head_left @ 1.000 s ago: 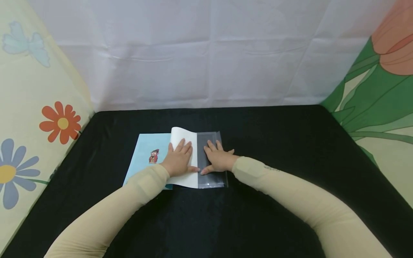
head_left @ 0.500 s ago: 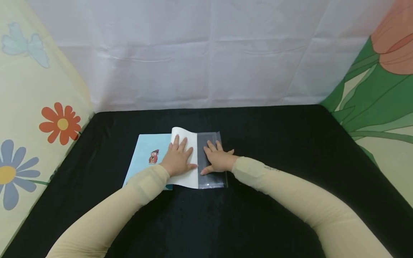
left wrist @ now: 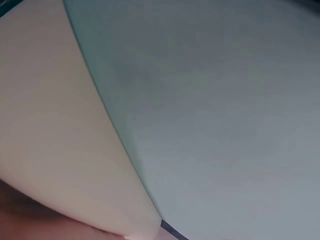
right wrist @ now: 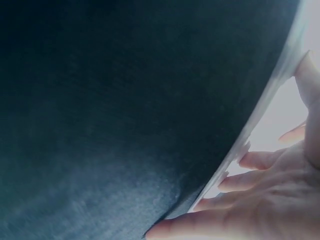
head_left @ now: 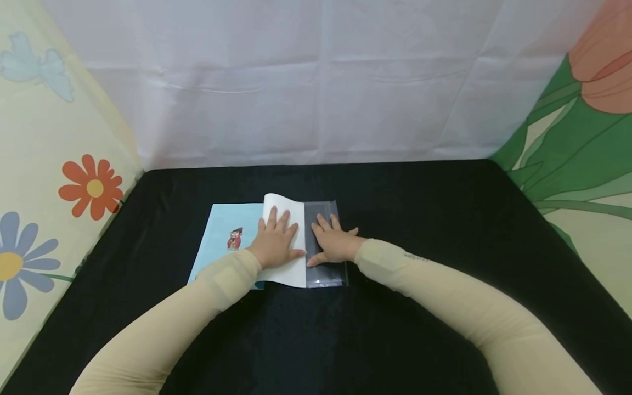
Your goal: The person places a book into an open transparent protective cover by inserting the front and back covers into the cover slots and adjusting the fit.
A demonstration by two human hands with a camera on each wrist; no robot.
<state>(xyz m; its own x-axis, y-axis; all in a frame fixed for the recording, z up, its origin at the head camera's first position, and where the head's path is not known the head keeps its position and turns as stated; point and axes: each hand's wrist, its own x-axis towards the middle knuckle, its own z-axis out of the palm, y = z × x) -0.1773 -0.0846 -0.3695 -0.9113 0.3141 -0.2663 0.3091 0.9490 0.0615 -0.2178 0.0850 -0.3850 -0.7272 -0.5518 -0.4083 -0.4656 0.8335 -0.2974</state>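
In the head view a light blue book [head_left: 219, 230] with a small red-robed cartoon figure lies on the black cloth. A white leaf [head_left: 276, 277] bends over from its right part, its straight edge lying on a clear plastic cover [head_left: 323, 278]. My left hand [head_left: 273, 245] rests on the white leaf with its fingers spread and straight. On the plastic cover lies my right hand [head_left: 336, 244], fingers also spread; the two thumbs are close together. The left wrist view is mostly filled by pale surfaces, and the right wrist view shows the fingers [right wrist: 235, 200] extended along the plastic's edge.
The black cloth [head_left: 419, 219] covers the table. A white sheet [head_left: 316, 82] hangs behind it, and flower-printed panels stand at the left [head_left: 39, 137] and right [head_left: 582, 164].
My left hand has spread its fingers and shifted slightly right, and the white leaf's edge has slid a little farther over the plastic cover. The right hand has stayed in place.
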